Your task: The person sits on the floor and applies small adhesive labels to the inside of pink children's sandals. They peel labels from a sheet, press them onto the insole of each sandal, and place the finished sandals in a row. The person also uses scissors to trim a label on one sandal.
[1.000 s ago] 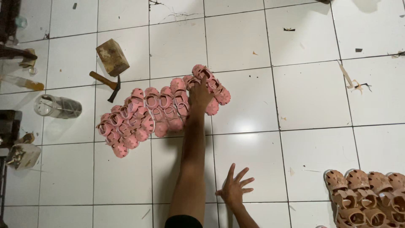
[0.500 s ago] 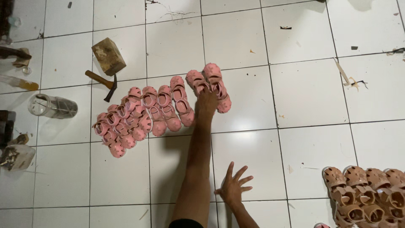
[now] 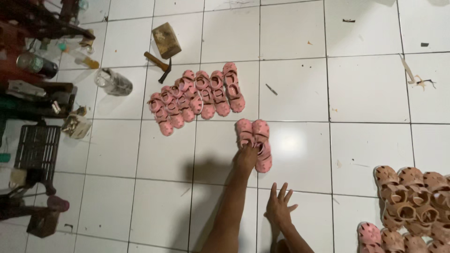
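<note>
Pink sandals [image 3: 255, 140] are gripped as a pair by the left hand [image 3: 245, 158]; the right hand [image 3: 279, 206] is splayed, empty. One could be dropped, jostling the sandal row [image 3: 197, 96].

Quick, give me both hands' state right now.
Left hand: closed on the pair of pink sandals on the tiled floor.
Right hand: open, fingers spread, pressed on the floor, holding nothing.
</note>
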Action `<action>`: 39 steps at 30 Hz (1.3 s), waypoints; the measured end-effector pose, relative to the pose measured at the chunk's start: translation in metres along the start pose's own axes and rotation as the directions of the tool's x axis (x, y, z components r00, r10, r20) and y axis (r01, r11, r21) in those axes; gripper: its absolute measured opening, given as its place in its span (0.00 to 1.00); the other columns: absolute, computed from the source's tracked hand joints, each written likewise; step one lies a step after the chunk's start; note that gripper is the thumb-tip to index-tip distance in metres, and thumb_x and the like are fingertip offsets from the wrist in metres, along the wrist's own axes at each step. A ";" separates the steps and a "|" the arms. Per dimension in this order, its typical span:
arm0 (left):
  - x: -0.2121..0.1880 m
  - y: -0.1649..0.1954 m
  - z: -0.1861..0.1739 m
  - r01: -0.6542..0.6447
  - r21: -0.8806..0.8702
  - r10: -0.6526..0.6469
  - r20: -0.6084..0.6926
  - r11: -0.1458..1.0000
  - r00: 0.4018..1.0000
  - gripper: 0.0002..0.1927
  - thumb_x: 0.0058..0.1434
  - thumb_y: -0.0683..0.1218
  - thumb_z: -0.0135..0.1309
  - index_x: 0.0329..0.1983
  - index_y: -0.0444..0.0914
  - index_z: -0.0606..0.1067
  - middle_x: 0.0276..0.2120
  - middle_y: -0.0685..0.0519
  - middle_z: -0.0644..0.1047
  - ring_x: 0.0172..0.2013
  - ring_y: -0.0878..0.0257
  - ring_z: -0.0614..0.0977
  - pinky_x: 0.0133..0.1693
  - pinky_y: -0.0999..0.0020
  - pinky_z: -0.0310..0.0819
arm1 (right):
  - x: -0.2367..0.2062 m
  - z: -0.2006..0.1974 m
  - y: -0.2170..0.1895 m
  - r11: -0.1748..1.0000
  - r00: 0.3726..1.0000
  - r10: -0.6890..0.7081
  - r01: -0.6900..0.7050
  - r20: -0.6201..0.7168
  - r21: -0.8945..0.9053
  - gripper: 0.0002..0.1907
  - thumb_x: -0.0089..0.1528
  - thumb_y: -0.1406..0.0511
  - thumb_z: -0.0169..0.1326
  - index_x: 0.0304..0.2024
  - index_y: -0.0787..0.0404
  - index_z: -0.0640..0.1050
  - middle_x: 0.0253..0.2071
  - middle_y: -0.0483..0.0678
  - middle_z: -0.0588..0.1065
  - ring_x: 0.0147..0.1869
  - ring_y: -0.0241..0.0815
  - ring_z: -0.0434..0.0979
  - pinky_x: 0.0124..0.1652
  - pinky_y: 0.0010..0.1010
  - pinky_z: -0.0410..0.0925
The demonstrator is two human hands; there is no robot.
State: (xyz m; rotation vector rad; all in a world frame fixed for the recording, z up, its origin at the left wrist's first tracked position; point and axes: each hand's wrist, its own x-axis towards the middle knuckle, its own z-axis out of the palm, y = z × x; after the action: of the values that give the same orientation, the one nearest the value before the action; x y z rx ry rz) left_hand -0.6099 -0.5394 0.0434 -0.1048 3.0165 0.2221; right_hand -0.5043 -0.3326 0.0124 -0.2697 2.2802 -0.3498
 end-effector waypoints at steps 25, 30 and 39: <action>-0.430 0.037 0.087 0.204 -0.267 -0.234 -0.083 0.942 0.969 0.11 0.55 0.39 0.60 0.42 0.36 0.78 0.47 0.38 0.76 0.52 0.41 0.76 0.54 0.50 0.73 | -0.155 0.152 0.038 0.935 0.703 -0.342 0.319 -0.624 -0.154 0.41 0.64 0.56 0.57 0.72 0.70 0.57 0.76 0.65 0.52 0.79 0.67 0.50 0.67 0.73 0.49; -0.500 0.091 0.093 0.117 -0.242 -0.143 -0.094 0.963 0.985 0.15 0.51 0.37 0.61 0.43 0.36 0.78 0.49 0.37 0.75 0.56 0.42 0.74 0.56 0.51 0.72 | -0.256 0.226 0.076 0.913 0.638 -0.394 0.354 -0.661 -0.202 0.38 0.65 0.56 0.55 0.70 0.70 0.59 0.74 0.65 0.55 0.77 0.66 0.53 0.68 0.62 0.53; -0.625 0.217 0.085 0.107 -0.331 -0.076 0.105 0.937 0.992 0.17 0.57 0.43 0.62 0.50 0.39 0.78 0.53 0.36 0.74 0.54 0.41 0.77 0.51 0.49 0.76 | -0.462 0.342 0.178 0.901 0.820 -0.202 0.371 -0.536 0.227 0.28 0.60 0.55 0.61 0.57 0.63 0.75 0.60 0.59 0.74 0.62 0.57 0.76 0.59 0.41 0.69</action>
State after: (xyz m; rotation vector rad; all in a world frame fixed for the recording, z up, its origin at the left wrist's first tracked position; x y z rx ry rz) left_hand 0.0017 -0.2746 0.0658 -0.2573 2.8440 0.7122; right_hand 0.0417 -0.0821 0.0506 -0.3955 2.6348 -1.0551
